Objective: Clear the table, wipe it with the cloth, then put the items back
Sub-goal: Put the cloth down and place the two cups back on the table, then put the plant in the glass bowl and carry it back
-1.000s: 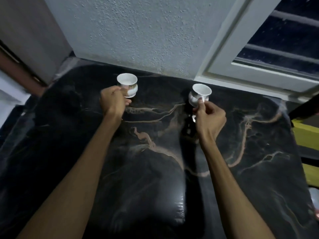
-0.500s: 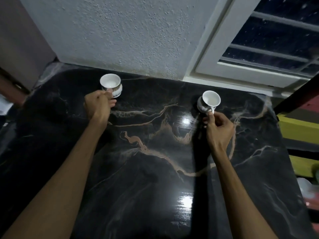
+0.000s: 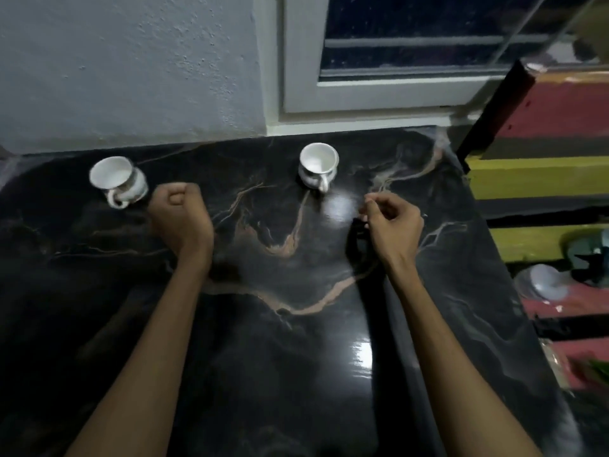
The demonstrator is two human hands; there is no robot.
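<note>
Surface: a black marble table point(image 3: 296, 374) with tan veining, glossy, bearing two white cups along its far edge near the wall point(image 3: 131, 77).

Left cup point(image 3: 118, 181): stands at the far left of the table, handle turned toward the near side. It appears slightly tilted in this wide-angle view (lens distortion may account for that). It carries a faint band of decoration on its side.

Right cup point(image 3: 319, 167): stands upright at the far centre, just below the window frame point(image 3: 362, 107), handle pointing near. Its inside looks empty.

Left hand point(image 3: 179, 214): the forearm enters from the near left and runs diagonally toward the far side. The hand is curled into a loose fist — fingers folded into the palm, thumb against them — and holds nothing. It sits just right of the left cup, apart from it, not touching.

Right hand point(image 3: 392, 222): the forearm enters from the near right. The fingers are bent and drawn narrow, thumb and forefinger tips close together in a pinch — nothing visible between them. The hand is near and to the right of the right cup, clear of its handle.

Whether either hand rests on the table or is raised above it cannot be determined.

To the right of the table: striped red, yellow and dark surfaces, blurred.
</note>
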